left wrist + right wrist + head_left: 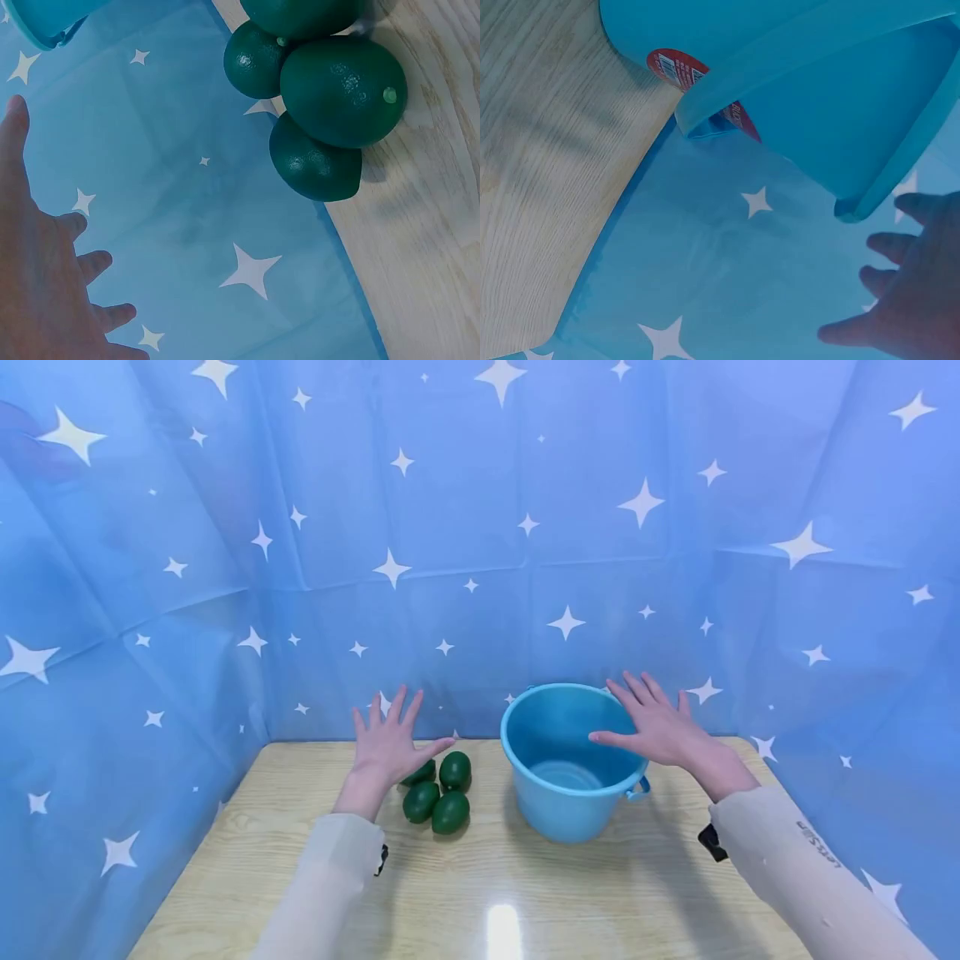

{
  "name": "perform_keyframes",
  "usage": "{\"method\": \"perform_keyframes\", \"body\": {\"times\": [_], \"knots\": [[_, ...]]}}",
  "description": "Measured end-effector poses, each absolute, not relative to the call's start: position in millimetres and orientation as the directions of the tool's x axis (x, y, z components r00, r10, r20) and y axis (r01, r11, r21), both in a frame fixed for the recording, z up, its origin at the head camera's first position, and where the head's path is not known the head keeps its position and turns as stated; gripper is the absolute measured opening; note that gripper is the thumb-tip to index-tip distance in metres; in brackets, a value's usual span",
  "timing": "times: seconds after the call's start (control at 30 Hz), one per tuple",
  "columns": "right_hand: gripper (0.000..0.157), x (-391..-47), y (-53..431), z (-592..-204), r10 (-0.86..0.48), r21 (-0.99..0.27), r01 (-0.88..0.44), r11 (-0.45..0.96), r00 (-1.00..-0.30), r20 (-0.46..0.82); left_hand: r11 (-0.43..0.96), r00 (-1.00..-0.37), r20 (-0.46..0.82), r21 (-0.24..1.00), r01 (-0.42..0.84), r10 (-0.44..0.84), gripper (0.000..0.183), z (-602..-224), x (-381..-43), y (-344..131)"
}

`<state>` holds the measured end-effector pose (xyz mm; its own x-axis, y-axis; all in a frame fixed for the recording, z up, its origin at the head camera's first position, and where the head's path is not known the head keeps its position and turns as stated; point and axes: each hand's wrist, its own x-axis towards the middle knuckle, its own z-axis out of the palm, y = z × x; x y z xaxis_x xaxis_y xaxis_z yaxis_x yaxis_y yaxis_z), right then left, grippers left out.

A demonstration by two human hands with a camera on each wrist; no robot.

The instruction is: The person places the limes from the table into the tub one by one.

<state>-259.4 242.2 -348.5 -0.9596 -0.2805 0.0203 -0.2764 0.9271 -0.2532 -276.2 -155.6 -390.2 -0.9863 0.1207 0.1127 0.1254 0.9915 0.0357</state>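
Note:
Several dark green limes [451, 812] lie bunched on the table, with small pale stem nubs visible in the left wrist view. My left hand [386, 745] is raised beside and partly in front of them, fingers spread and holding nothing. To their right stands a light blue bucket [567, 817], upright, its inside visible in the head view. Over the bucket's right rim hovers my right hand [663, 731], fingers straight and spread, nothing in its grasp. A red label [676, 69] shows on the bucket's side in the right wrist view.
The pale wooden table [457, 893] reaches back to a blue curtain [465, 602] with white stars, which also hangs along the left and right sides. A bucket handle end [639, 789] sticks out at its right.

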Motion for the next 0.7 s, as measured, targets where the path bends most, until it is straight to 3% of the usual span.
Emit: {"method": "perform_keyframes", "body": {"times": [0.7], "knots": [[0.103,-255.4,234.8,-360.8,-0.301,-0.268,-0.301,0.915,-0.953,0.041,0.991,-0.990,0.073,0.044,0.123,0.120,0.101,-403.4,-275.5,-159.8]]}}
